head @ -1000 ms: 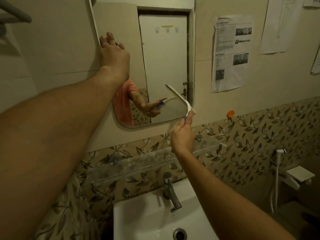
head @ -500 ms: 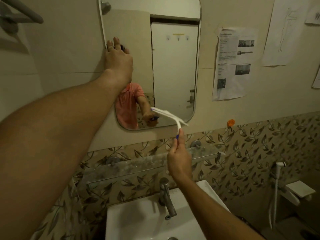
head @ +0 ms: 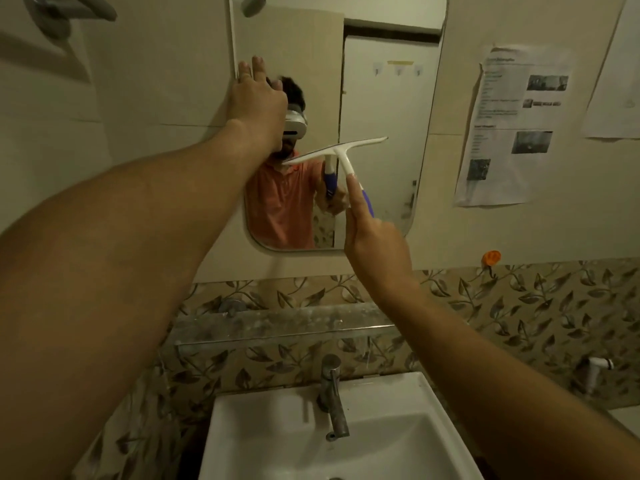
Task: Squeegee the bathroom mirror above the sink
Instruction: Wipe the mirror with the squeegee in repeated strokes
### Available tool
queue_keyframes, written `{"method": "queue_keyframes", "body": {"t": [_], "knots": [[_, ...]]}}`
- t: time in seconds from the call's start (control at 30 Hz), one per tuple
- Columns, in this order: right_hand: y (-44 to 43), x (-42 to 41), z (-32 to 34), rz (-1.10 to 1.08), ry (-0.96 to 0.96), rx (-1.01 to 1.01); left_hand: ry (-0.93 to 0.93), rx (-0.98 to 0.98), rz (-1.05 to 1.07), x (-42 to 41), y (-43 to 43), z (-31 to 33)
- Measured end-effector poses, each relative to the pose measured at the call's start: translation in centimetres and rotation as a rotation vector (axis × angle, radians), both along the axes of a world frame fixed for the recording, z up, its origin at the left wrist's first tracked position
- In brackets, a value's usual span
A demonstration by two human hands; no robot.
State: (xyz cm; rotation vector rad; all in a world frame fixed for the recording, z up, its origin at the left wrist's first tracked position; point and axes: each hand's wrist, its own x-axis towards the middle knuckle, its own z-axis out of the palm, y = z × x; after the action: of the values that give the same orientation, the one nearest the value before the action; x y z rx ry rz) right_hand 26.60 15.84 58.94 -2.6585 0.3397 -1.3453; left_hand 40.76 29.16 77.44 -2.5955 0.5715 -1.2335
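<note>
A rounded-corner mirror hangs on the beige wall above the white sink. My left hand lies flat on the mirror's left edge, fingers pointing up. My right hand grips the blue end of a white squeegee, index finger stretched along the handle. Its blade sits roughly level, tilted up to the right, against the glass at mid-height. The mirror reflects a person in an orange shirt and the squeegee.
A cloudy glass shelf runs below the mirror, over a leaf-pattern tile band. A metal tap stands on the sink. Printed papers are stuck to the wall at right, an orange hook below them. A towel rail is at upper left.
My right hand has lifted the squeegee from the mirror's lower edge up to mid-height and turned the blade nearly level. My left hand stays on the mirror's left edge. The view tilted upward.
</note>
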Motion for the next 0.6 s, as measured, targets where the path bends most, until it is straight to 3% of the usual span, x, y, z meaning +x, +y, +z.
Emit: {"method": "queue_keyframes", "body": {"t": [0.6], "knots": [[-2.8,-3.6,-13.3,-0.083,0.211,0.012,-0.081,-0.026,0.027,1.0,-0.2,-0.6]]}}
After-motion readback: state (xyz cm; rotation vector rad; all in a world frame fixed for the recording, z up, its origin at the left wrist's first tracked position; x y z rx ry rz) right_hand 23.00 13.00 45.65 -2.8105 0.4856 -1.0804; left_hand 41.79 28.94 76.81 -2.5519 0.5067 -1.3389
